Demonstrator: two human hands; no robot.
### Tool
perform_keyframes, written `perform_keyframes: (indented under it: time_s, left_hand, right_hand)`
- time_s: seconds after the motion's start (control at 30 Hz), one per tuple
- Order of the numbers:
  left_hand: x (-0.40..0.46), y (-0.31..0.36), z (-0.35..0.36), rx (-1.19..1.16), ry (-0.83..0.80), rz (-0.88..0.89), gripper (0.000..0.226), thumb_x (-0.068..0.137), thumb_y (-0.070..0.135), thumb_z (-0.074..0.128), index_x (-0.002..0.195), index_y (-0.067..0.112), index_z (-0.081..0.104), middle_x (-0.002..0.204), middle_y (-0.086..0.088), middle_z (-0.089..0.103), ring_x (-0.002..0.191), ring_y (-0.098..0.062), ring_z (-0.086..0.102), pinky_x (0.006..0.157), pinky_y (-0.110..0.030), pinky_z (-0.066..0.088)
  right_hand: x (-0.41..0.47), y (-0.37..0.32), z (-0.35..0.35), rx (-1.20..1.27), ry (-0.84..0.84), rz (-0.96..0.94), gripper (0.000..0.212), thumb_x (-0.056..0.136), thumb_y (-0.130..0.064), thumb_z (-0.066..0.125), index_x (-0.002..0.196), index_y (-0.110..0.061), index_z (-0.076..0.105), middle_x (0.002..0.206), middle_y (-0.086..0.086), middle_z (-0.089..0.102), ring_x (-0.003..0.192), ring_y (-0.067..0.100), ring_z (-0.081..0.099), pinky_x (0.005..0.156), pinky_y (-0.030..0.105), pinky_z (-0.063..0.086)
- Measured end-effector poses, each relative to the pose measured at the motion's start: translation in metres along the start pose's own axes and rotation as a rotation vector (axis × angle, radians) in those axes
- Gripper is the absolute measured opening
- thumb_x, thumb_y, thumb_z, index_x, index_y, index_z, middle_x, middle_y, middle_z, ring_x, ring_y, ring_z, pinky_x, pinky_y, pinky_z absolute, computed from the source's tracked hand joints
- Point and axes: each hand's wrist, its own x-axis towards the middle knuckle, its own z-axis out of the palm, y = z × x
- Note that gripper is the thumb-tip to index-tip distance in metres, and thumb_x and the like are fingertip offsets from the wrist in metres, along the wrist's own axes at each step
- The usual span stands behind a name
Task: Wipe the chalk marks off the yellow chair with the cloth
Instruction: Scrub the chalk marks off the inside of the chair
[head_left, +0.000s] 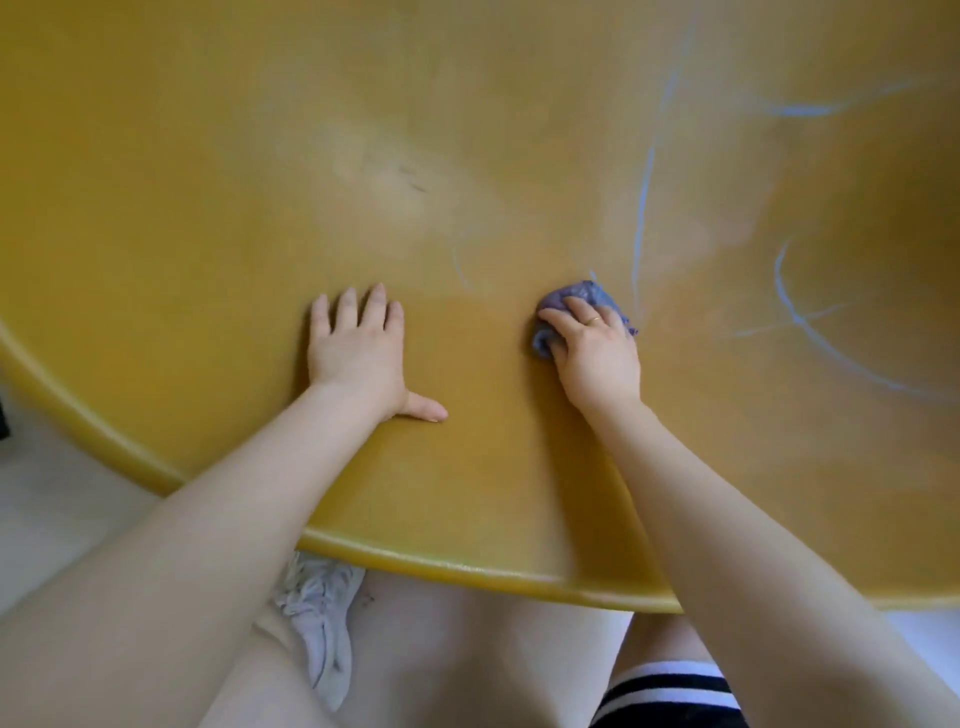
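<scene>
The yellow chair (218, 218) fills most of the head view, its smooth seat curving up at the right. Blue chalk marks (641, 208) run in long lines and arcs over its right half; a faint short one (460, 267) lies near the middle. My right hand (592, 348) grips a bunched purple-blue cloth (597, 296) and holds it against the seat just left of the long chalk line. My left hand (358, 348) rests flat on the seat, fingers straight and spread, thumb out to the right.
The chair's rounded front rim (467, 569) crosses the lower view. Below it are my bare legs, a white shoe (319, 608) on the pale floor (47, 499), and a black-and-white striped garment (670, 696). A dark object sits at the left edge.
</scene>
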Motion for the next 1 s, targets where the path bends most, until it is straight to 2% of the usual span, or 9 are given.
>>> perform_keyframes:
  time_s: [0.13, 0.23, 0.3, 0.47, 0.57, 0.67, 0.77, 0.87, 1.0]
  left_hand:
    - [-0.006, -0.01, 0.01, -0.04, 0.063, -0.012, 0.116, 0.062, 0.084, 0.05, 0.15, 0.02, 0.01, 0.158, -0.002, 0.001, 0.145, -0.023, 0.002, 0.116, -0.042, 0.004]
    - [0.004, -0.019, -0.001, 0.008, 0.134, 0.09, 0.102, 0.062, 0.076, 0.06, 0.141, 0.018, 0.031, 0.149, -0.005, 0.025, 0.137, -0.024, 0.024, 0.109, -0.036, 0.024]
    - [0.011, -0.027, -0.007, 0.062, 0.162, 0.173, 0.093, 0.062, 0.072, 0.063, 0.134, 0.018, 0.038, 0.138, -0.003, 0.035, 0.129, -0.022, 0.032, 0.1, -0.032, 0.033]
    - [0.013, -0.032, -0.005, 0.066, 0.153, 0.209, 0.088, 0.065, 0.069, 0.063, 0.133, 0.019, 0.037, 0.135, -0.001, 0.036, 0.128, -0.021, 0.032, 0.1, -0.032, 0.032]
    - [0.016, -0.028, -0.006, 0.041, 0.151, 0.207, 0.085, 0.063, 0.068, 0.065, 0.127, 0.017, 0.041, 0.131, -0.003, 0.038, 0.125, -0.023, 0.034, 0.1, -0.034, 0.032]
    - [0.017, -0.027, -0.006, 0.035, 0.14, 0.21, 0.086, 0.063, 0.069, 0.065, 0.127, 0.015, 0.041, 0.132, -0.003, 0.038, 0.125, -0.023, 0.034, 0.102, -0.035, 0.03]
    - [0.017, -0.026, -0.006, 0.023, 0.135, 0.203, 0.089, 0.062, 0.069, 0.065, 0.128, 0.015, 0.04, 0.133, -0.003, 0.037, 0.126, -0.023, 0.033, 0.104, -0.035, 0.028]
    - [0.018, -0.024, -0.005, 0.03, 0.139, 0.18, 0.104, 0.061, 0.07, 0.065, 0.139, 0.011, 0.029, 0.142, -0.004, 0.031, 0.131, -0.024, 0.029, 0.108, -0.036, 0.025]
    - [0.022, -0.025, -0.005, 0.04, 0.088, 0.142, 0.128, 0.061, 0.071, 0.066, 0.149, 0.005, 0.0, 0.157, -0.009, 0.0, 0.144, -0.026, 0.007, 0.116, -0.037, 0.01]
  right_hand:
    - [0.01, -0.031, 0.013, -0.003, 0.064, 0.12, 0.032, 0.091, -0.011, 0.043, 0.12, -0.016, 0.056, 0.134, 0.006, 0.049, 0.117, 0.033, 0.041, 0.087, 0.04, 0.038]
    - [-0.011, -0.069, 0.017, 0.076, 0.14, -0.132, 0.027, 0.077, -0.014, 0.049, 0.096, -0.014, 0.068, 0.109, 0.008, 0.066, 0.092, 0.034, 0.059, 0.068, 0.039, 0.052]
    - [-0.022, -0.086, 0.018, 0.142, 0.118, -0.295, 0.03, 0.075, -0.021, 0.045, 0.092, -0.017, 0.07, 0.103, 0.005, 0.069, 0.087, 0.032, 0.062, 0.065, 0.036, 0.053]
    - [0.005, -0.082, 0.018, 0.164, 0.109, -0.425, 0.032, 0.077, -0.022, 0.047, 0.098, -0.019, 0.071, 0.106, 0.004, 0.07, 0.092, 0.031, 0.064, 0.07, 0.036, 0.055]
    - [0.047, -0.085, 0.017, 0.132, 0.115, -0.275, 0.03, 0.083, -0.013, 0.055, 0.11, -0.019, 0.066, 0.121, 0.005, 0.063, 0.109, 0.033, 0.057, 0.08, 0.038, 0.052]
    - [0.079, -0.094, 0.01, 0.123, 0.093, -0.141, 0.041, 0.092, -0.011, 0.042, 0.13, -0.024, 0.048, 0.137, -0.004, 0.049, 0.125, 0.024, 0.039, 0.085, 0.035, 0.045]
    - [0.078, -0.094, 0.008, 0.187, 0.04, -0.065, 0.054, 0.09, -0.008, 0.038, 0.14, -0.027, 0.032, 0.137, -0.003, 0.046, 0.127, 0.021, 0.035, 0.086, 0.031, 0.04]
    - [0.047, -0.09, 0.015, 0.18, 0.031, -0.241, 0.051, 0.082, -0.011, 0.04, 0.131, -0.022, 0.051, 0.133, -0.001, 0.054, 0.124, 0.026, 0.045, 0.092, 0.042, 0.045]
    - [-0.013, -0.087, 0.016, 0.217, 0.081, -0.402, 0.048, 0.072, -0.025, 0.043, 0.114, -0.021, 0.065, 0.114, -0.003, 0.067, 0.093, 0.024, 0.056, 0.075, 0.031, 0.039]
